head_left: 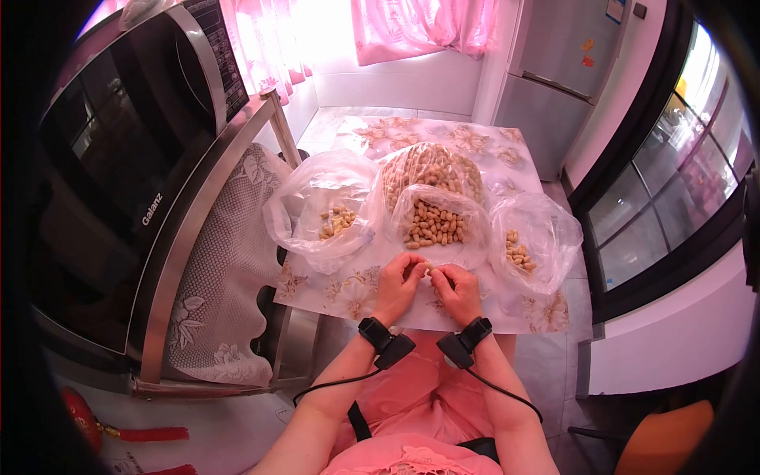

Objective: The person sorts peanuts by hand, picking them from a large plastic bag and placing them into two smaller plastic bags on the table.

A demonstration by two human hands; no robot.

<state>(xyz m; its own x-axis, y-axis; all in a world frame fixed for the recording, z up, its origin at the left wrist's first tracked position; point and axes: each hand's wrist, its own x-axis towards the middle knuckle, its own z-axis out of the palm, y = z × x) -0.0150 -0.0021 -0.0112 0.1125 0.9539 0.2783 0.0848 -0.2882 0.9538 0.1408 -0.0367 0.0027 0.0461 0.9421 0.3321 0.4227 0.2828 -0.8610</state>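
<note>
Together, the left hand (398, 286) and right hand (457, 291) pinch a peanut (429, 270) above the floral tablecloth (352, 299); beyond, a bulging plastic bag (476, 223) of peanuts (431, 226) separates the left bag (294, 194) and right bag (559, 229), each holding small heaps; farther, a refrigerator (564, 47).

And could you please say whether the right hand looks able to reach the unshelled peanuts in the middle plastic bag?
Probably yes: the unshelled peanuts lie just beyond the right hand and the plastic bag looks open, though the fingertips pinch a small piece.

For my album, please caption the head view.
Left hand and right hand pinch a small object before bagged peanuts on a flowered tablecloth.
</note>
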